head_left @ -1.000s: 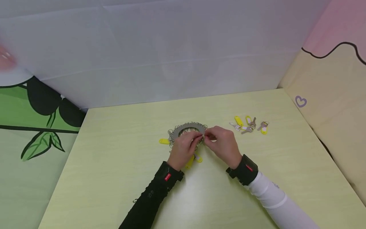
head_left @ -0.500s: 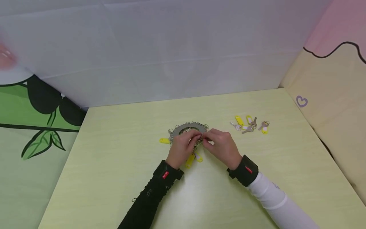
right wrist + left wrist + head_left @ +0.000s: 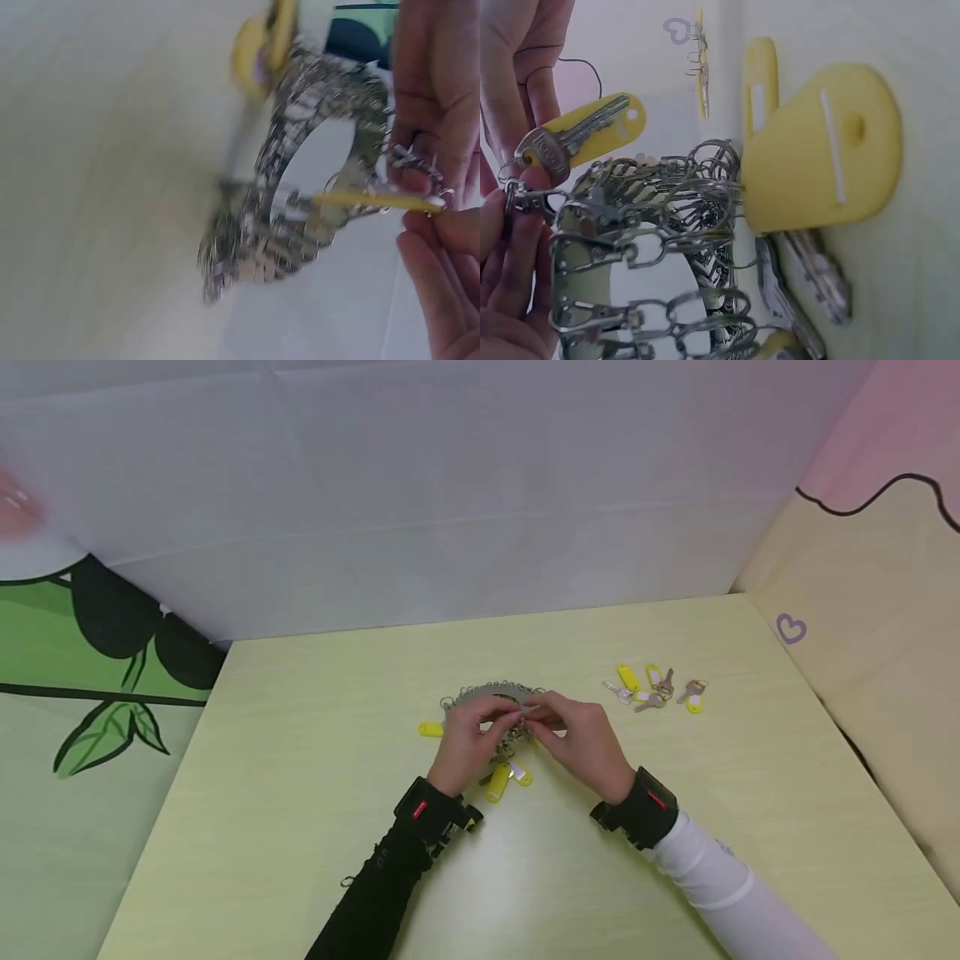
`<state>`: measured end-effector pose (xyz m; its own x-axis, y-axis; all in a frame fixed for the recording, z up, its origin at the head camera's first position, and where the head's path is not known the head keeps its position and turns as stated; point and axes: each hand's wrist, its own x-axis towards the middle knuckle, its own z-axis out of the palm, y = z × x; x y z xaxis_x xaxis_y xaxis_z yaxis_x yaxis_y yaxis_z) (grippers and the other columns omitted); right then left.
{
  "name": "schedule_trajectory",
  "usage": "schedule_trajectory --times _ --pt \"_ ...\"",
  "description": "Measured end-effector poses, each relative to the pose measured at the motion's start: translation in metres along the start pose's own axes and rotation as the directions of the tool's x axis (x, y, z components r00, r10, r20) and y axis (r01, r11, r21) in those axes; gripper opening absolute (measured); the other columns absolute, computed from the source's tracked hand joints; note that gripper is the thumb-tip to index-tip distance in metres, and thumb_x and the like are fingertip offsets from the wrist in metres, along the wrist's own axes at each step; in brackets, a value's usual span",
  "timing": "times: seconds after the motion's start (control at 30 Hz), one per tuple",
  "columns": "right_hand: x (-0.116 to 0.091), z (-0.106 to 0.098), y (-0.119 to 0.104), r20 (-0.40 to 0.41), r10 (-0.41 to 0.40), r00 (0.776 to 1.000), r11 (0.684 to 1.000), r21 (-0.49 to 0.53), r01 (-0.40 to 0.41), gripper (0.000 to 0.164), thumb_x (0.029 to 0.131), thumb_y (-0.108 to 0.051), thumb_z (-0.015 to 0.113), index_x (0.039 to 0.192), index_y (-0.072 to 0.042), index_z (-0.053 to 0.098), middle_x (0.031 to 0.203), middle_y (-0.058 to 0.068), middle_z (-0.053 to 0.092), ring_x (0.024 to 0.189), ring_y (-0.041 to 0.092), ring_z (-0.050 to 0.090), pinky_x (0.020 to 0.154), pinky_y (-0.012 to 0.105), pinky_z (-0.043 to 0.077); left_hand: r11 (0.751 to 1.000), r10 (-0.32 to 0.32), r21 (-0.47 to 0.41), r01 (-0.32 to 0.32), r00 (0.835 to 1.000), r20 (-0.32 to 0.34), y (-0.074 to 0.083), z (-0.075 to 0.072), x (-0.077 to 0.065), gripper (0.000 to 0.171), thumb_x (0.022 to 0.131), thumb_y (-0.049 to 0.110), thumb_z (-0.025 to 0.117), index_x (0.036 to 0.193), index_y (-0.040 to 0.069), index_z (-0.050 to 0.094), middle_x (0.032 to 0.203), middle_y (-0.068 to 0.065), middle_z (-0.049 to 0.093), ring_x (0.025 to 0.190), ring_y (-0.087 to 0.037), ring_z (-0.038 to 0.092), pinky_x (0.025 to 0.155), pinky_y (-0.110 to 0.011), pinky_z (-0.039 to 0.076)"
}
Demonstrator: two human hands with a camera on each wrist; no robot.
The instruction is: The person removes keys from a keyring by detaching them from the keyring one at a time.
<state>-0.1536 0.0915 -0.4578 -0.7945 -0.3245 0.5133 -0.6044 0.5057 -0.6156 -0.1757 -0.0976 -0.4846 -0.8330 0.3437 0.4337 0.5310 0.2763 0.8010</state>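
Note:
Both hands meet over the right side of a grey oval ring [image 3: 480, 692] fringed with small metal clips and split rings. My left hand [image 3: 468, 739] pinches one small metal clip [image 3: 532, 196] of that ring between thumb and finger. Right against it, the fingertips of my right hand [image 3: 581, 739] pinch a split key ring [image 3: 510, 166]. A silver key [image 3: 562, 146] and a yellow key tag [image 3: 634, 120] hang from it, over the clips. In the right wrist view this tag [image 3: 375, 200] appears edge-on. The fingertips partly hide where clip and key ring meet.
More yellow tags [image 3: 498, 782] with keys hang at the ring's near side, and another yellow tag [image 3: 430, 729] sticks out at its left. Several loose keys [image 3: 652, 700] with yellow tags lie on the table [image 3: 300, 777] at the right. A white wall [image 3: 480, 527] closes off the back.
My left hand has shifted slightly left and its wrist has turned. The right hand's fingers have moved a little left over the ring, and a bit of yellow now shows beneath them.

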Motion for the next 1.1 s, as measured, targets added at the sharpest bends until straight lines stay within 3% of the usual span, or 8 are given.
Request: schedule_trajectory --times 0.17,0.3,0.47,0.67,0.9,1.1 --pt "-0.001 0.001 -0.002 0.022 0.114 0.993 0.979 0.17 -0.116 0.033 0.082 -0.004 0.076 0.114 -0.002 0.066 0.1 0.014 0.076 0.086 0.011 0.071 0.073 0.028 0.062 0.999 0.032 0.037 -0.029 0.997 -0.064 0.007 0.002 0.0 0.008 0.09 0.004 0.068 0.096 0.002 0.072 0.092 -0.013 0.074 0.084 -0.016 0.069 0.073 -0.038 0.061" --pt "-0.002 0.003 -0.002 0.008 0.177 0.984 0.957 0.232 -0.174 0.04 0.078 -0.008 0.08 0.116 -0.003 0.066 0.096 0.015 0.076 0.084 0.014 0.071 0.073 0.032 0.062 0.996 0.07 0.06 -0.065 0.994 -0.083 0.022 0.002 0.003 0.007 0.086 -0.004 0.069 0.093 -0.003 0.072 0.088 -0.017 0.073 0.08 -0.02 0.069 0.071 -0.04 0.062" --pt "-0.002 0.002 -0.001 0.013 0.229 0.973 0.934 0.28 -0.223 0.046 0.076 -0.003 0.081 0.12 -0.007 0.066 0.098 0.014 0.075 0.088 0.015 0.071 0.077 0.035 0.062 0.997 0.056 0.052 -0.051 0.995 -0.085 0.038 0.0 0.003 0.008 0.088 -0.002 0.067 0.094 -0.004 0.071 0.089 -0.018 0.073 0.082 -0.02 0.069 0.074 -0.038 0.062" --pt "-0.001 0.004 -0.002 0.031 0.238 0.971 0.929 0.283 -0.237 0.042 0.079 -0.001 0.078 0.119 -0.002 0.065 0.103 0.018 0.074 0.091 0.02 0.07 0.078 0.038 0.061 0.997 0.067 0.046 -0.062 0.991 -0.116 0.04 -0.001 0.005 0.011 0.086 -0.005 0.068 0.097 -0.005 0.071 0.091 -0.019 0.074 0.08 -0.02 0.069 0.071 -0.04 0.062" --pt "0.005 -0.006 -0.027 0.036 0.225 0.974 0.934 0.277 -0.226 0.037 0.079 0.009 0.074 0.114 0.01 0.066 0.103 0.026 0.072 0.091 0.03 0.069 0.075 0.042 0.062 0.999 0.047 0.007 -0.047 0.993 -0.105 0.039 0.0 0.006 0.024 0.086 -0.007 0.068 0.11 -0.006 0.065 0.091 -0.022 0.071 0.075 -0.024 0.069 0.063 -0.046 0.062" --pt "0.007 -0.007 -0.027 0.025 0.161 0.987 0.943 0.292 -0.161 0.038 0.076 0.011 0.075 0.113 0.01 0.066 0.106 0.027 0.07 0.095 0.032 0.068 0.08 0.047 0.06 1.0 0.0 -0.023 -0.002 0.994 -0.107 0.018 0.002 0.004 0.028 0.088 0.002 0.069 0.116 0.001 0.064 0.091 -0.018 0.071 0.077 -0.02 0.069 0.061 -0.045 0.062"
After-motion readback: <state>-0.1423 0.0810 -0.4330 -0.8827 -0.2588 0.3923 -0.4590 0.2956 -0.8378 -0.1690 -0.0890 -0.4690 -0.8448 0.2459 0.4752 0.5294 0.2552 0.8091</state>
